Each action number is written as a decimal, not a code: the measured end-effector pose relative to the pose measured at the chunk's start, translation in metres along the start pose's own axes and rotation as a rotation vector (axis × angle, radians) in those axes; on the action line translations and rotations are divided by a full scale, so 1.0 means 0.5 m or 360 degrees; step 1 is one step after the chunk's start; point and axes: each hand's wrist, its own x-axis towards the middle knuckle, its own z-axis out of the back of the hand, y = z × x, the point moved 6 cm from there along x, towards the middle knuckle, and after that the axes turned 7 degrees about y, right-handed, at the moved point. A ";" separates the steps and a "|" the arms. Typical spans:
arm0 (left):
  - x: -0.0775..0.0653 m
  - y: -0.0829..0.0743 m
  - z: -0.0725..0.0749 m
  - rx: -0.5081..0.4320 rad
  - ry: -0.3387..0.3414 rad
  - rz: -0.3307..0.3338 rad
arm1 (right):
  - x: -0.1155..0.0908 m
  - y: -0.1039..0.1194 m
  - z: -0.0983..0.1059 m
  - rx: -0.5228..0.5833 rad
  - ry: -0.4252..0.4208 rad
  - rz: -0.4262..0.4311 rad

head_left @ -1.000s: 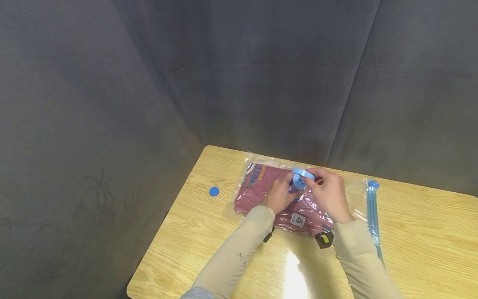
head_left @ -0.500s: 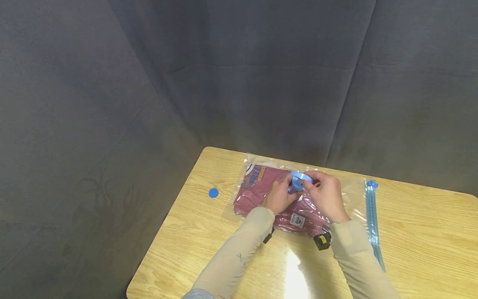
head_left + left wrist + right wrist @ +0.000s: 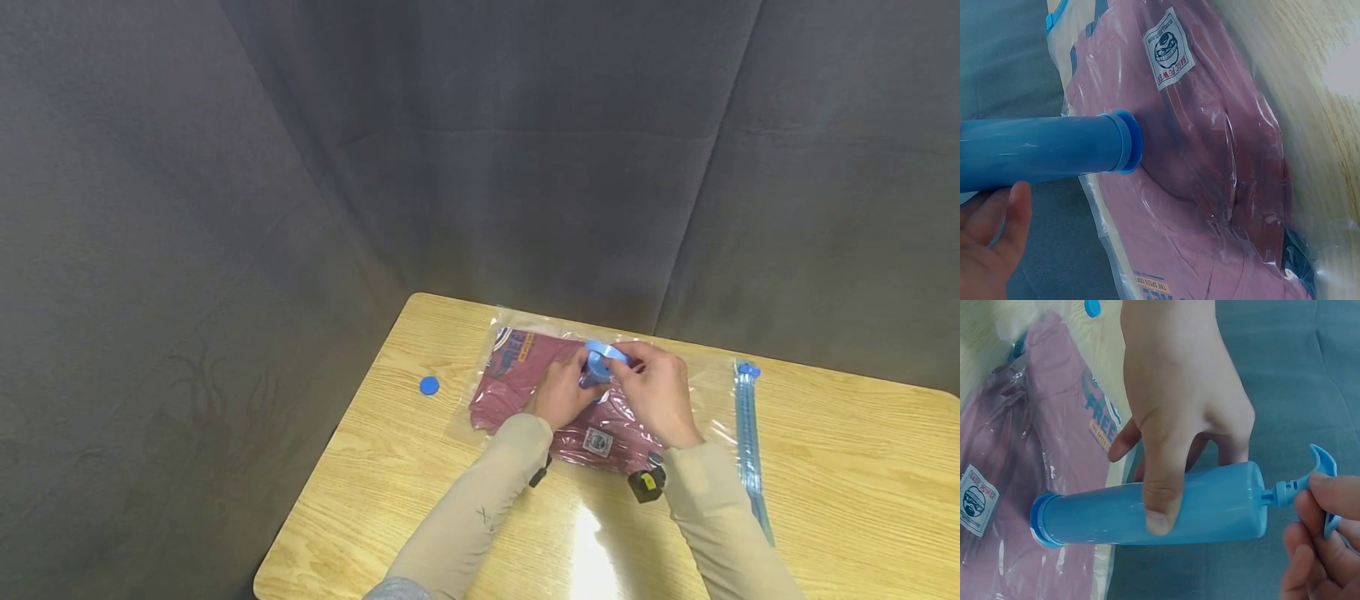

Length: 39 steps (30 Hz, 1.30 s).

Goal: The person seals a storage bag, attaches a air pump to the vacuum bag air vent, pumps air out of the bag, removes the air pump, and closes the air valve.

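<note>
A blue hand pump [image 3: 1222, 506] stands upright on the valve [image 3: 1137, 145] of a clear zip storage bag [image 3: 712, 387]. Inside the bag lies a folded maroon shirt [image 3: 517, 387] with printed lettering and a white label [image 3: 975, 500]. My left hand [image 3: 558, 396] is wrapped round the pump's barrel, thumb along its side. The fingers of my right hand [image 3: 660, 392] curl round the pump's handle [image 3: 1325, 465], which sits a short way above the barrel's top. A short piece of the pump rod [image 3: 1270, 497] shows between the barrel and the handle.
A round blue cap [image 3: 429, 385] lies on the wooden table [image 3: 360, 492], left of the bag. The bag's blue zip strip [image 3: 748, 442] with its slider [image 3: 749, 369] runs down the right side. Dark curtains [image 3: 525, 167] hang behind and to the left.
The pump handle has gone down to the barrel with my right hand, then come up slightly. My left hand has stayed on the barrel; the bag and cap lie where they were.
</note>
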 end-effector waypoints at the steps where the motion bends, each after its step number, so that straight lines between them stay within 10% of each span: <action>1: 0.001 0.000 0.000 -0.0002 0.0002 0.0006 | 0.000 0.003 0.002 -0.0003 -0.0008 0.0005; 39: 0.003 0.001 0.001 -0.0030 -0.0021 0.0044 | -0.005 0.032 0.034 0.0113 -0.0095 0.0050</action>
